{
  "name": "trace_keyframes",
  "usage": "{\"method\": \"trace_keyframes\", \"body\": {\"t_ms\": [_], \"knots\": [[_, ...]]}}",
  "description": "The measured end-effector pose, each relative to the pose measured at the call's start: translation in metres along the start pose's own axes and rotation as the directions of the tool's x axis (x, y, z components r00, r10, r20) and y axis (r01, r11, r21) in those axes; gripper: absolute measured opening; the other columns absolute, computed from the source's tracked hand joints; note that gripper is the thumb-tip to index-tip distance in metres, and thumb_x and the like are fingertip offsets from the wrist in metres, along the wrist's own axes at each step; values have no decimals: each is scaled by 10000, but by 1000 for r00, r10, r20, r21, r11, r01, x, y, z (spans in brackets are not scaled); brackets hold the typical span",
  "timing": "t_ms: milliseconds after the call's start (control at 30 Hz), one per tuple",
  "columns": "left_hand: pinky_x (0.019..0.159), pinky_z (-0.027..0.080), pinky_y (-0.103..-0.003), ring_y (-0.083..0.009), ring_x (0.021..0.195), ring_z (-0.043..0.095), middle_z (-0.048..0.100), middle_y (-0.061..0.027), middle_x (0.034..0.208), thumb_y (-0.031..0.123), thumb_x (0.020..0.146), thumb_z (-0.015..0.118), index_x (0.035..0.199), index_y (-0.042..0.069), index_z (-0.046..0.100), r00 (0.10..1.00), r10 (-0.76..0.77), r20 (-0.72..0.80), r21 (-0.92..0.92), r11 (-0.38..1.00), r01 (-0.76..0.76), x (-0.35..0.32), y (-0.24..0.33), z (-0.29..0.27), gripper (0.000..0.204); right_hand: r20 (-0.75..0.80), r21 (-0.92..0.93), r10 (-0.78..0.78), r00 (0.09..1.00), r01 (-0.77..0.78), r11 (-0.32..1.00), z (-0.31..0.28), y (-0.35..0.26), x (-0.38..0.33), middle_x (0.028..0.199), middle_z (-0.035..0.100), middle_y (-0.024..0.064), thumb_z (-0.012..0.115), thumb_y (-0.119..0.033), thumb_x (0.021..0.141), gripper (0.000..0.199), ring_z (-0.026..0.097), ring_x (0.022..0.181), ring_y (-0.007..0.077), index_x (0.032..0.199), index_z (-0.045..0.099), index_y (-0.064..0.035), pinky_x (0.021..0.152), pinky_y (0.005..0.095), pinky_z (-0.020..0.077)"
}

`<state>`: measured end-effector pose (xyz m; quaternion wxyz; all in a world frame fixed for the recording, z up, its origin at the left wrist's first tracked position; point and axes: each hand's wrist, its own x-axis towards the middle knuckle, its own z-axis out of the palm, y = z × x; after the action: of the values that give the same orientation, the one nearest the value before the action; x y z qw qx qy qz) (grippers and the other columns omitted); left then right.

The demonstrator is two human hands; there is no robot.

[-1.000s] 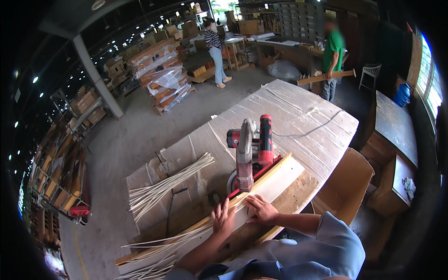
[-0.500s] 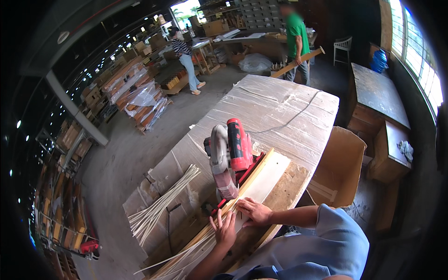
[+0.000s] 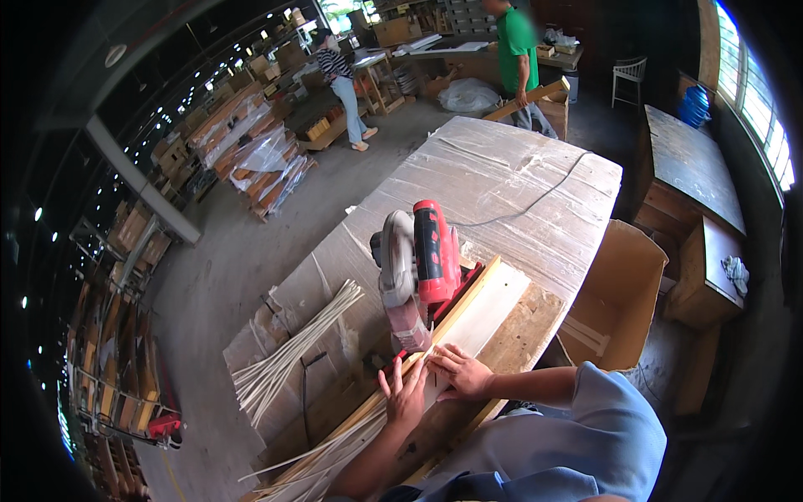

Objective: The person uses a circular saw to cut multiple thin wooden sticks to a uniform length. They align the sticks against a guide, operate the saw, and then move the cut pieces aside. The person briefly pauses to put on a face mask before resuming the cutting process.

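"Head view, and both bare hands are low in the centre, just below the power saw [image 3: 427,280]. How does the grip stand?"

"The left hand [image 3: 405,403] has its fingers spread apart, over the thin pale strips [image 3: 335,452] that trail to the lower left. The right hand [image 3: 462,373] lies on the pale board [image 3: 495,308], fingers bent, close by the left; I can't tell whether they pinch a strip."

"Why so close together?"

"My read: they steady the strips beside the yellowish wooden rail [image 3: 466,305], which runs alongside the saw and likely acts as a straight guide. Those fingertips are near the saw's lower end, mind!"

"And the bundle [image 3: 299,351] left of centre?"

"Loose strips, fanned out on the big pale table [image 3: 510,176], probably there for easy reach. The cable [image 3: 535,203] curves toward the upper right, well apart from the fingers, presumably out of their way."

"Over on the right?"

"An open cardboard box [image 3: 623,284], just beside the table. Up top, a person in green [image 3: 517,54] carries a wooden piece [image 3: 548,92]."
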<state>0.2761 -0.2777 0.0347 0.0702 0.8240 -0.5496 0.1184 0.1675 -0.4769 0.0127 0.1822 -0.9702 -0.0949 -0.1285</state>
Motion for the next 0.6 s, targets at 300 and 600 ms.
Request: {"method": "trace_keyframes", "body": {"t_ms": [300, 600], "knots": [[1193, 210, -747, -420, 1588, 236, 450, 50, 1657, 162, 1004, 545, 1441, 181, 662, 995, -51, 86, -59, 997, 56, 1, 0, 14, 453, -88, 93, -14, 996, 23, 995, 11, 8, -4, 1525, 514, 217, 765, -607, 815, 989, 387, 1500, 451, 1518, 500, 36, 1268, 595, 266], [1215, 205, -679, -417, 1568, 286, 445, 51, 1665, 141, 964, 577, 1494, 173, 607, 997, -36, 61, -81, 996, 40, -2, -2, 11, 532, -326, 226, 410, 852, -351, 909, 5, 7, -3, 1443, 540, 230, 901, -290, 765, 767, 450, 1433, 444, 1380, 589, 47, 1197, 520, 401]]}}
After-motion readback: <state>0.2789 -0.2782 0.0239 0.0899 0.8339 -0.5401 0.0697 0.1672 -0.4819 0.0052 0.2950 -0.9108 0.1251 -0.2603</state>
